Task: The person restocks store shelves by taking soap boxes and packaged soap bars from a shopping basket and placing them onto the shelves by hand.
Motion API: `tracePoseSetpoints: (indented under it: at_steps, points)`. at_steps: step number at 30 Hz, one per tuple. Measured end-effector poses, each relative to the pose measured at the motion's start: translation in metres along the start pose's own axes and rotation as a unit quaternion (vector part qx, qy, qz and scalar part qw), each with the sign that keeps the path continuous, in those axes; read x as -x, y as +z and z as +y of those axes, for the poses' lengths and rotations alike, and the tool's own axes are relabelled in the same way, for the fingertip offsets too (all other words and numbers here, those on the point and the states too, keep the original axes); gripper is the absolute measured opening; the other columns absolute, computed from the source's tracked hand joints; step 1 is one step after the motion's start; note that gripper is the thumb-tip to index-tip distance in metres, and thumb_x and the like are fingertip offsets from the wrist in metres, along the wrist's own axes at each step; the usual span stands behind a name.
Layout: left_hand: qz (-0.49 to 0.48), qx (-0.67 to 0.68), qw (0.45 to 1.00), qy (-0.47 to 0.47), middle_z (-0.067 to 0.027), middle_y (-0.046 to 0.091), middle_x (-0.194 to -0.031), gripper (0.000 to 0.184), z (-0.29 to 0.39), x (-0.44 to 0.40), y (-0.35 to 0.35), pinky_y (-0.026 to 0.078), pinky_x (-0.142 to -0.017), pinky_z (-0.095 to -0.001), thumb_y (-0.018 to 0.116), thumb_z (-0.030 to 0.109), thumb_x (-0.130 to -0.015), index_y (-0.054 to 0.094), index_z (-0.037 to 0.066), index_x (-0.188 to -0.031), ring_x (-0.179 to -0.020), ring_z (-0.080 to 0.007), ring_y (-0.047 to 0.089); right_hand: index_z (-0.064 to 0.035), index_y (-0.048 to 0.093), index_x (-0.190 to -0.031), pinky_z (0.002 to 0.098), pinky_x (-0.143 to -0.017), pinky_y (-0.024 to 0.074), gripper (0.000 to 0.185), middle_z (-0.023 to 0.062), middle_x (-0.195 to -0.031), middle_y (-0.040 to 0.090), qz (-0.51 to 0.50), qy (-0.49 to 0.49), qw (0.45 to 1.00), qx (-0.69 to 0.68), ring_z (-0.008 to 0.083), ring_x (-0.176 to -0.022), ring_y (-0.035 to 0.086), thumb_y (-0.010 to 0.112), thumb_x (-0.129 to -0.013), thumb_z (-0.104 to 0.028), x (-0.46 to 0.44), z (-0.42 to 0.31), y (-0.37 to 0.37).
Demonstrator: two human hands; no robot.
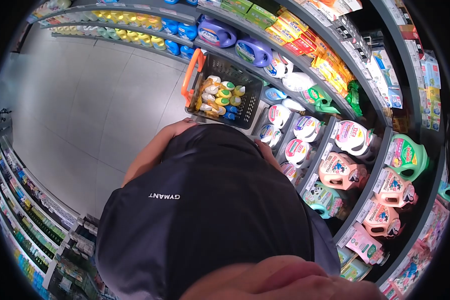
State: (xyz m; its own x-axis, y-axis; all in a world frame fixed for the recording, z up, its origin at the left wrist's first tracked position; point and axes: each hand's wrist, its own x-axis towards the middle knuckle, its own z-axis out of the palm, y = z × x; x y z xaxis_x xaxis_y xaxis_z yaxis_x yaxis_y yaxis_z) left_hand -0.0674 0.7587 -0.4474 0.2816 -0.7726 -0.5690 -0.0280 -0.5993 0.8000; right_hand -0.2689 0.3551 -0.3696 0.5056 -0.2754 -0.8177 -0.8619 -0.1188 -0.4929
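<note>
Dark shirt (235,200) fills the foreground; left hand (184,125) and right hand (263,147) flank its hem — how open, or holding what, I cannot tell — with a basket (230,66) of bottles (222,101) ahead, beside shelves (185,19).

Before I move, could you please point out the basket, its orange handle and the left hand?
Basket (229,68), head view: far inner wall.
Orange handle (189,73), head view: middle of bar.
Left hand (184,125), head view: back of hand.

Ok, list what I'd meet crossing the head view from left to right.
Lower-left shelving, left hand, bottles in the basket, right hand, leftmost peach jug, bright green jug.
</note>
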Motion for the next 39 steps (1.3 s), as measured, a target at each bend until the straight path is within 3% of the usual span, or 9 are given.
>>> tracePoseSetpoints:
  at_steps: [5, 8, 11, 14, 17, 26, 31, 34, 39]
  points:
    - [-0.019, 0.063, 0.997, -0.035, -0.0251, 0.030, -0.150, 0.052, 0.001, 0.004, -0.004, 0.027, -0.116, -0.0411, 0.040, 0.052, -0.095, 0.052, 0.025, -0.138, -0.139, -0.0405, 0.030, 0.0107, 0.058, -0.123, 0.0358, -0.091, 0.0484, 0.062, 0.0218, -0.116, 0.066, -0.008, -0.068, 0.994, 0.082, 0.0286, -0.106, 0.064, 0.058, -0.091, -0.042, -0.006, 0.016, 0.015]
    - [-0.020, 0.023, 1.000, -0.007, -0.0250, 0.030, -0.150, 0.052, -0.003, 0.003, -0.001, 0.027, -0.116, -0.0412, 0.038, 0.052, -0.095, 0.052, 0.025, -0.138, -0.139, -0.0409, 0.030, 0.0110, 0.056, -0.125, 0.0353, -0.093, 0.0476, 0.064, 0.0227, -0.117, 0.066, 0.030, 0.025, 0.999, -0.019, 0.0291, -0.108, 0.063, 0.058, -0.091, -0.043, 0.023, -0.020, 0.010]
    - [-0.019, -0.020, 1.000, 0.016, -0.0253, 0.030, -0.150, 0.052, -0.003, 0.007, -0.003, 0.026, -0.116, -0.0413, 0.039, 0.051, -0.096, 0.051, 0.025, -0.139, -0.140, -0.0414, 0.030, 0.0112, 0.056, -0.126, 0.0344, -0.093, 0.0473, 0.066, 0.0238, -0.120, 0.064, -0.030, -0.121, 0.988, 0.096, 0.0278, -0.111, 0.063, 0.061, -0.090, -0.044, -0.099, 0.124, 0.020]
    - [-0.023, 0.007, 1.000, 0.000, -0.0257, 0.031, -0.149, 0.052, -0.010, -0.001, -0.001, 0.027, -0.116, -0.0415, 0.040, 0.049, -0.095, 0.048, 0.024, -0.140, -0.140, -0.0423, 0.030, 0.0088, 0.058, -0.124, 0.0365, -0.094, 0.0472, 0.064, 0.0240, -0.123, 0.063, 0.054, 0.011, 0.997, 0.051, 0.0301, -0.113, 0.062, 0.062, -0.089, -0.044, 0.017, -0.022, 0.008]
    - [-0.026, -0.050, 0.998, 0.040, -0.0257, 0.034, -0.148, 0.052, 0.002, 0.009, -0.007, 0.028, -0.115, -0.0422, 0.041, 0.048, -0.095, 0.046, 0.022, -0.140, -0.139, -0.0433, 0.031, 0.0045, 0.062, -0.122, 0.0398, -0.093, 0.0475, 0.060, 0.0227, -0.124, 0.063, 0.028, -0.113, 0.989, 0.090, 0.0326, -0.112, 0.062, 0.062, -0.089, -0.046, -0.060, 0.089, 0.024]
    - [-0.023, -0.072, 0.996, 0.038, -0.0260, 0.035, -0.146, 0.049, 0.022, 0.018, -0.012, 0.030, -0.114, -0.0407, 0.039, 0.044, -0.096, 0.045, 0.023, -0.140, -0.135, -0.0437, 0.036, 0.0020, 0.063, -0.120, 0.0314, -0.088, 0.0467, 0.053, 0.0148, -0.110, 0.068, 0.019, -0.080, 0.992, 0.097, 0.0191, -0.100, 0.062, 0.062, -0.090, -0.042, -0.032, 0.056, 0.009]
    - [-0.022, -0.053, 0.998, 0.036, -0.0257, 0.034, -0.147, 0.047, 0.009, 0.012, -0.008, 0.030, -0.115, -0.0411, 0.039, 0.045, -0.096, 0.047, 0.027, -0.139, -0.136, -0.0438, 0.034, 0.0026, 0.062, -0.123, 0.0321, -0.092, 0.0458, 0.057, 0.0189, -0.114, 0.067, 0.076, -0.020, 0.996, 0.052, 0.0220, -0.105, 0.062, 0.063, -0.089, -0.043, 0.019, -0.008, 0.015]
    - [-0.012, -0.090, 0.995, 0.045, -0.0255, 0.036, -0.146, 0.054, 0.010, 0.013, -0.006, 0.031, -0.113, -0.0396, 0.042, 0.049, -0.095, 0.047, 0.019, -0.140, -0.136, -0.0411, 0.036, 0.0078, 0.049, -0.134, 0.0347, -0.099, 0.0435, 0.072, 0.0259, -0.127, 0.059, 0.041, 0.000, 0.998, 0.047, 0.0305, -0.117, 0.058, 0.066, -0.088, -0.045, 0.001, 0.001, 0.010]
    - [0.029, 0.149, 0.982, -0.115, -0.0231, 0.042, -0.144, 0.078, 0.035, 0.016, -0.012, 0.035, -0.110, -0.0360, 0.051, 0.059, -0.089, 0.047, -0.003, -0.137, -0.131, -0.0322, 0.044, 0.0107, 0.040, -0.141, 0.0388, -0.106, 0.0397, 0.084, 0.0306, -0.138, 0.050, -0.003, -0.052, 0.992, 0.118, 0.0375, -0.130, 0.049, 0.065, -0.087, -0.048, -0.033, 0.042, 0.020]
